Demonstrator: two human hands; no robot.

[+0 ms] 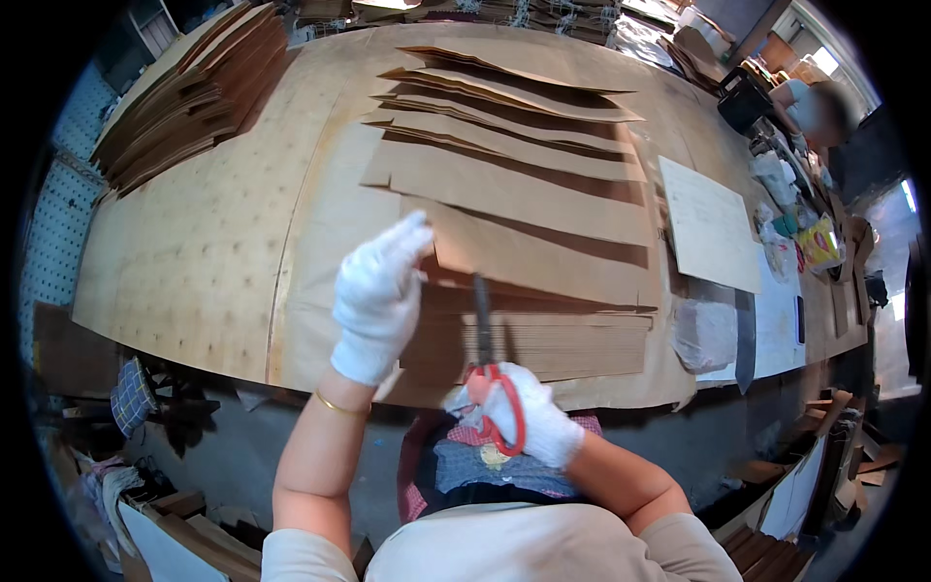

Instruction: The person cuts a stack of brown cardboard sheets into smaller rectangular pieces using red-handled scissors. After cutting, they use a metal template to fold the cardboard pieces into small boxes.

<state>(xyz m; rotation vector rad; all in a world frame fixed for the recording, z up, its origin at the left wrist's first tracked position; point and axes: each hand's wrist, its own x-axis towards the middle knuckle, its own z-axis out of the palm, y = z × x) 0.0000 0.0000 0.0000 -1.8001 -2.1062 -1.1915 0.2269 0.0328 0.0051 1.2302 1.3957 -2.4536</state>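
My left hand [376, 296], in a white glove, pinches the near left corner of a brown paper sheet [529, 254] and lifts it. The fingertips are partly hidden. Several more brown sheets [514, 141] lie behind it in staggered, overlapping layers, their edges curling up. Below the raised edge, a neat stack of brown sheets [572, 346] shows its layered near side. My right hand [543, 417], also gloved in white, is closed round the red handles of a pair of scissors [484, 325]. Their dark blades point away from me, toward the raised sheet, and look closed.
A tall pile of brown sheets [199, 97] leans at the far left of the wooden table [208, 262]. To the right lie a white board [710, 223], a clear plastic bag [705, 335] and a yellow packet [820, 242]. Another person [813, 112] is at the far right.
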